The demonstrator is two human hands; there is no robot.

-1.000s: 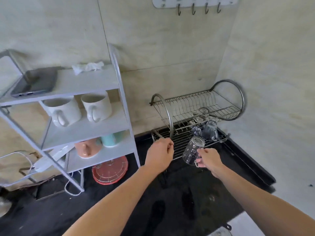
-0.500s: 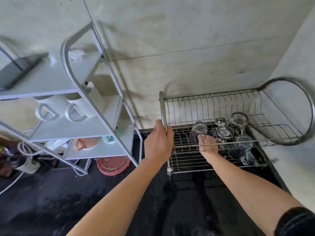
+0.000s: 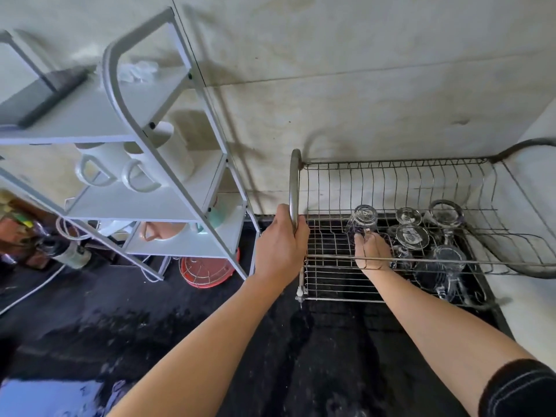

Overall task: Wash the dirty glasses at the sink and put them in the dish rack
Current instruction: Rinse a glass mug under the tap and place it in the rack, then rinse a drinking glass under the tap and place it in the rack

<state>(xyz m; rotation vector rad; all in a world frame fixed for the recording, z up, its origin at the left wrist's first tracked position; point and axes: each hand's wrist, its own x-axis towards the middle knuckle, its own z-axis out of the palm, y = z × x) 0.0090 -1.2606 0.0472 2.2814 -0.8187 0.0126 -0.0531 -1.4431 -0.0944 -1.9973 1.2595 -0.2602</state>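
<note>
glasses (image 3: 412,236) in dish rack (image 3: 391,176), shelf (image 3: 150,206) left

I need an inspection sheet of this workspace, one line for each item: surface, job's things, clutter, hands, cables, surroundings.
Surface: black countertop, wet with splashes.
Job's things: dish rack against the wall; glass mug upside down on its lower tier; more glasses inverted to its right.
Clutter: red round item under the white shelf unit; white mugs and a dark phone on its shelves.
Hands: left hand grips the rack's end hoop; right hand holds the mug by its handle.
Cables: white cable across the counter at left.
Surroundings: stained beige wall.
</note>
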